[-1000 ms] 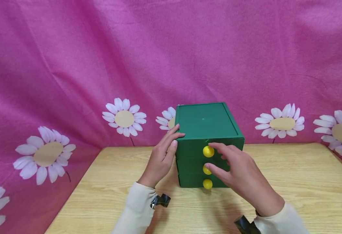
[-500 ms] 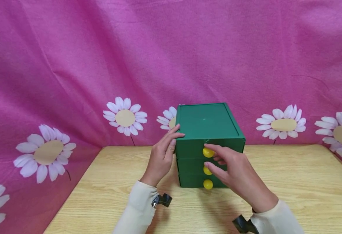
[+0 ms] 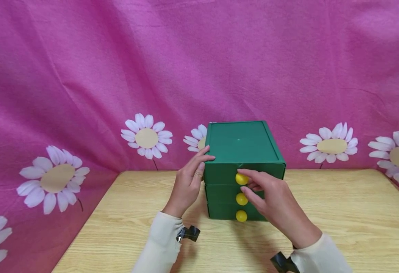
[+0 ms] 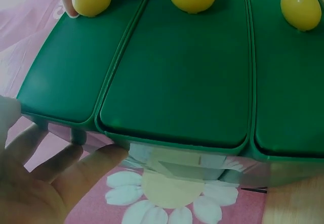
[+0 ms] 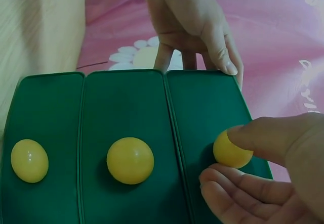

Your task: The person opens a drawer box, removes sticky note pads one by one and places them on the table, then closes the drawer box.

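Observation:
A green box of three stacked drawers (image 3: pixel 241 142) stands on the table, each drawer front bearing a round yellow knob. My right hand (image 3: pixel 279 199) holds the top knob (image 3: pixel 241 179), the index finger over it and the thumb below, just above the middle knob (image 3: pixel 241 199). In the right wrist view, fingers lie on both sides of that top knob (image 5: pixel 230 154). All drawers sit pushed in. My left hand (image 3: pixel 186 184) rests against the box's left side, with straight fingertips at its upper edge; the left wrist view shows those fingers (image 4: pixel 91 171) spread along the side.
The bottom knob (image 3: pixel 241 216) is close above the wooden table (image 3: pixel 151 212). A pink cloth (image 3: pixel 219 68) printed with white daisies hangs behind the box and along the left side. Black wrist cameras (image 3: pixel 189 233) jut from both cream sleeves.
My right hand has shifted slightly left, bringing the index finger across the top knob. The left hand stays against the box, whose drawers have not visibly moved.

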Demonstrator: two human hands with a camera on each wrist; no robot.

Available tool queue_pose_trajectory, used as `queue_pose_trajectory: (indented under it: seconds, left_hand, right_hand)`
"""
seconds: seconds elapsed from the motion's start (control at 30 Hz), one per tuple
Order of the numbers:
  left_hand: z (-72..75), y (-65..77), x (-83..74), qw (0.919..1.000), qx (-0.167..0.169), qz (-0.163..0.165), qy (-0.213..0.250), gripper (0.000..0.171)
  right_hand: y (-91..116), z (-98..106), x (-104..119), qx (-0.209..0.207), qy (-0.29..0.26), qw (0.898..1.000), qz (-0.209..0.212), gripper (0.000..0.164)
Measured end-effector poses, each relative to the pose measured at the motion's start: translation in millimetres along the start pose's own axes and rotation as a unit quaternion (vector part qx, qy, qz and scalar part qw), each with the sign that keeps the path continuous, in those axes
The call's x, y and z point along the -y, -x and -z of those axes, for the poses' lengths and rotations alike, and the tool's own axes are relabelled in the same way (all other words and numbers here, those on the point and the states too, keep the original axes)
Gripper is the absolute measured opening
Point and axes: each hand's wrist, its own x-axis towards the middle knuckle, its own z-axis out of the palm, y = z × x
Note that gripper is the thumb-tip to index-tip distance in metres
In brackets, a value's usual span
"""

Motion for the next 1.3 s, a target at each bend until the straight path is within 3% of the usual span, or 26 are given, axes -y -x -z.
queue_pose_trajectory:
  seconds: [0.43, 0.93, 1.3]
  left_hand:
    - [0.2, 0.9, -1.9, 0.9998, 0.011, 0.001, -0.016, 0.031]
    - [0.8, 0.9, -8.6, 0.9998, 0.015, 0.007, -0.009, 0.032]
    - [2.1, 1.8, -4.1, 0.9998, 0.02, 0.009, 0.0, 0.032]
  right_hand:
    - [-1.7, -8.7, -1.5, -0.049, 0.015, 0.999, -0.006, 0.035]
    - [-3.3, -3.7, 2.1, -0.027, 0.009, 0.999, -0.026, 0.033]
    - [-1.6, 0.0, 6.7, -0.014, 0.011, 1.0, -0.016, 0.03]
